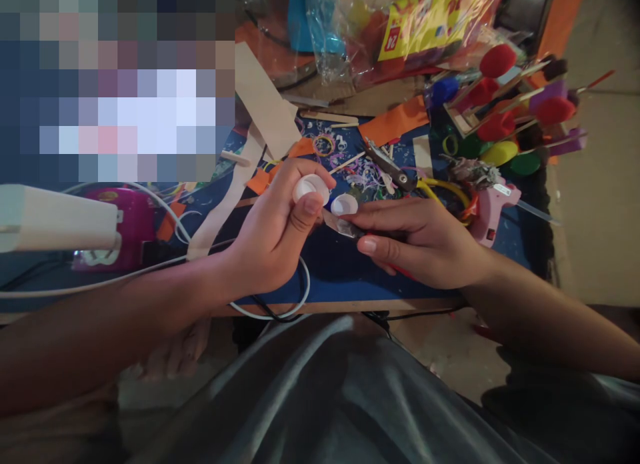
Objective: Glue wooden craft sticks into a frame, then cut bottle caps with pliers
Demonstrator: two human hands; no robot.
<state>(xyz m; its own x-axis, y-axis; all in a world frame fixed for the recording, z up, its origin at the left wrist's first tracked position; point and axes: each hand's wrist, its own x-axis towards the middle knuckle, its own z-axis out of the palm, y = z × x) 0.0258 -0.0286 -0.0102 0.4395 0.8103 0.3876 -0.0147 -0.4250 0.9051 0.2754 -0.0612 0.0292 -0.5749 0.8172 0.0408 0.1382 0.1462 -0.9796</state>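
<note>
Between the thumb and fingers of my left hand (275,231) is a white bottle cap (306,187), its hollow side partly showing. My right hand (425,241) grips a small knife (340,224), whose short blade points left toward the left hand's fingers. Most of the knife's handle is hidden under my fingers. A second white cap (345,204) sits just beyond the right fingertips; I cannot tell whether they touch it. Beyond both hands lie scissors (393,171) with yellow handles, among thin coloured shavings (363,174).
A pink glue gun (493,214) lies right of my right hand. Behind it stand stick frames with coloured caps (500,124). Orange strips (395,121), pale strips (270,104) and a plastic bag (345,31) lie farther back. At left, a white adapter (60,217) and a cable cross the blue tabletop.
</note>
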